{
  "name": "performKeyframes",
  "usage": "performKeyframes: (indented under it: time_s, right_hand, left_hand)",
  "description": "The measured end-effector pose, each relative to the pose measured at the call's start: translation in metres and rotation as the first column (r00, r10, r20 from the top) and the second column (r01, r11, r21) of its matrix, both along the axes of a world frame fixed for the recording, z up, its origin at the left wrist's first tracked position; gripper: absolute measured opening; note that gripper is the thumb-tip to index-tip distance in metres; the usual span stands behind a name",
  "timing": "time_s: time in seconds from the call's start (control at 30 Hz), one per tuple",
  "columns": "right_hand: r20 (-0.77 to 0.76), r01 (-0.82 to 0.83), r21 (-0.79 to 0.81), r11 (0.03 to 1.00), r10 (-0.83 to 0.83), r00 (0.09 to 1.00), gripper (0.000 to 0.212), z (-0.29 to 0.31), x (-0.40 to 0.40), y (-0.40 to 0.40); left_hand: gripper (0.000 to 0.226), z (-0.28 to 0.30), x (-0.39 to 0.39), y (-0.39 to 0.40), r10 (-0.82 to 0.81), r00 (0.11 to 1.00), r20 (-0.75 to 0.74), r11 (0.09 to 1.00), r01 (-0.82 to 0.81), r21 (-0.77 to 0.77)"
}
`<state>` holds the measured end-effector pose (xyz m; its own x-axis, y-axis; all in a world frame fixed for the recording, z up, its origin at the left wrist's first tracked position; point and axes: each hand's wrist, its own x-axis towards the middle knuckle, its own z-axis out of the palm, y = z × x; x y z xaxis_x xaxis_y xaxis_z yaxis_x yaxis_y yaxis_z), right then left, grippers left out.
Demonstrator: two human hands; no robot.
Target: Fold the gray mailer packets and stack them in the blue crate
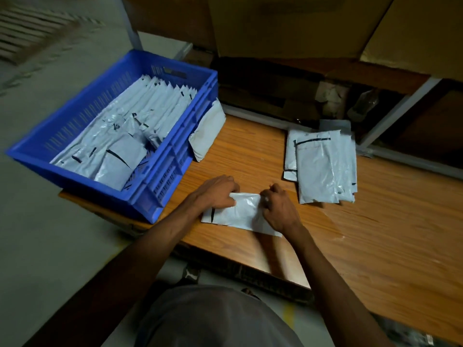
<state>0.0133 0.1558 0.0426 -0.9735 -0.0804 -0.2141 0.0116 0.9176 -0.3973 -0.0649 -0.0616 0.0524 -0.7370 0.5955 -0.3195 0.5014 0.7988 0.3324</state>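
A gray mailer packet (244, 214) lies flat near the front edge of the wooden table (375, 234). My left hand (216, 192) grips its left upper edge with curled fingers. My right hand (280, 207) pinches its right upper edge. The blue crate (175, 151) stands at the table's left end, holding several gray packets (130, 126) in rows. A small pile of flat gray packets (323, 166) lies to the right of my hands.
One gray packet (208, 130) leans against the crate's right wall. Cardboard boxes (288, 23) and a white frame (400, 103) close off the back of the table. Pale floor lies to the left of the crate.
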Motion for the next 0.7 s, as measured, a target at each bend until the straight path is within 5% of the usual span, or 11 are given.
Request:
performKeyframes:
  time_s: [0.17, 0.43, 0.7]
  right_hand:
    - [-0.198, -0.111, -0.070, 0.991, 0.095, 0.976, 0.033, 0.061, -0.025, -0.005]
    - [-0.505, -0.368, -0.121, 0.922, 0.262, 0.823, 0.035, 0.174, -0.098, -0.071]
    - [-0.548, -0.540, -0.083, 0.838, 0.414, 0.727, 0.045, 0.200, -0.171, -0.185]
  left_hand:
    - [0.012, 0.055, 0.000, -0.031, 0.096, 0.989, -0.109, 0.987, -0.081, 0.137]
    - [0.010, 0.174, -0.010, -0.110, 0.330, 0.879, -0.343, 0.930, -0.241, 0.278]
    - [0.019, 0.195, -0.022, -0.211, 0.529, 0.748, -0.400, 0.845, -0.420, 0.332]
